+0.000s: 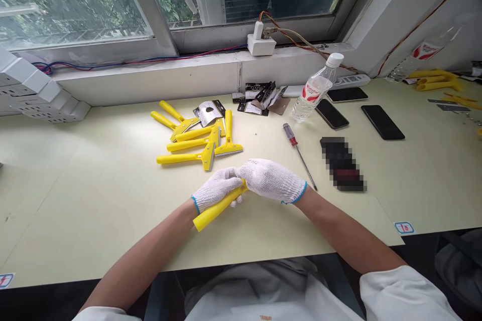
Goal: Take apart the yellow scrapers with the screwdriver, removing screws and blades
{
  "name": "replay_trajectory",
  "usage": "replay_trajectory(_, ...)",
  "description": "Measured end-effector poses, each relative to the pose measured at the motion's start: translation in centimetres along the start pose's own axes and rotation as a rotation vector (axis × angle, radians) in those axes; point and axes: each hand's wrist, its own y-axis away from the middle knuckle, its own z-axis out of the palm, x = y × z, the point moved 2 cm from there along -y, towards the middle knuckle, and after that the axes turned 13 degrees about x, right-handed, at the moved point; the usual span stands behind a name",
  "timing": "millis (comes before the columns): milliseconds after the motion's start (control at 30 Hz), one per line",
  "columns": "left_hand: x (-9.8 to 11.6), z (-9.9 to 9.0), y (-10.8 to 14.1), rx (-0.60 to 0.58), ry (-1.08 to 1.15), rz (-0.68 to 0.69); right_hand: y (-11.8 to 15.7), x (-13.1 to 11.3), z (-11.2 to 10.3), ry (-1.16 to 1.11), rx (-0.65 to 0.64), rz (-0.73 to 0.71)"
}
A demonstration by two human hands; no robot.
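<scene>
Both of my hands wear white knit gloves with blue cuffs and meet over the table near its front edge. My left hand (221, 188) is wrapped round a yellow scraper (218, 210), whose handle slants down to the left. My right hand (269, 179) closes over the scraper's head end, so its blade end is hidden. Just beyond my hands lie several other yellow scrapers (184, 159) with metal blades, some overlapping. Right of my right hand rests a screwdriver (297, 148) with a clear and red handle.
Black packaging cards (263, 96) and a silver-black card (209, 112) lie toward the window. A water bottle (315, 88) stands near dark phones (383, 122). A blurred dark item (342, 164) lies to the right. White boxes (37, 90) are stacked at far left.
</scene>
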Motion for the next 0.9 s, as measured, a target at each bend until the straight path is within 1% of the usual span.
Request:
replay_trajectory(33,0.0,0.0,0.0,-0.008,0.004,0.003,0.1,0.2,-0.1,-0.027,0.013,0.025)
replay_trajectory(67,0.0,0.1,0.0,-0.017,0.009,0.003,0.2,0.6,-0.2,-0.080,0.028,0.082)
replay_trajectory(167,0.0,0.4,0.0,-0.029,0.022,-0.021,0.7,1.6,-0.6,-0.282,0.061,0.285)
replay_trajectory(200,0.0,0.5,-0.1,-0.029,0.029,-0.027,0.7,1.7,-0.6,-0.303,0.064,0.301)
replay_trajectory(233,0.0,0.6,-0.1,-0.028,0.039,-0.027,0.7,1.7,-0.7,-0.284,0.067,0.276)
replay_trajectory(267,0.0,0.6,-0.1,-0.025,0.052,-0.022,0.6,1.5,-0.8,-0.228,0.071,0.217)
replay_trajectory(367,0.0,0.7,-0.2,-0.003,0.092,-0.004,0.0,0.6,-1.1,-0.025,0.107,-0.011)
replay_trajectory(400,0.0,0.8,-0.2,0.002,0.096,-0.008,-0.1,0.4,-1.3,-0.006,0.119,-0.052)
replay_trajectory(433,0.0,0.8,-0.1,0.010,0.097,-0.014,-0.2,0.4,-1.5,-0.014,0.129,-0.049)
replay_trajectory(467,0.0,0.8,-0.1,0.017,0.097,-0.021,-0.1,0.7,-1.7,-0.044,0.132,0.002)
replay_trajectory(533,0.1,0.7,0.0,0.030,0.101,-0.036,0.4,2.0,-2.2,-0.150,0.104,0.215)
replay_trajectory(600,0.1,0.4,0.0,0.041,0.121,-0.041,1.5,4.0,-2.4,-0.255,0.035,0.484)
replay_trajectory(667,0.1,0.0,0.0,0.034,0.161,-0.041,2.6,5.8,-2.5,-0.307,-0.063,0.666)
replay_trajectory(700,0.0,-0.2,-0.1,0.018,0.184,-0.044,3.0,6.4,-2.5,-0.327,-0.112,0.718)
replay_trajectory(767,-0.2,-0.6,-0.3,-0.024,0.223,-0.050,3.6,7.3,-2.4,-0.350,-0.173,0.769)
replay_trajectory(833,-0.3,-0.9,-0.5,-0.054,0.227,-0.045,3.9,7.6,-2.2,-0.362,-0.192,0.774)
replay_trajectory(900,-0.3,-1.0,-0.5,-0.057,0.213,-0.029,4.2,7.7,-1.9,-0.362,-0.182,0.762)
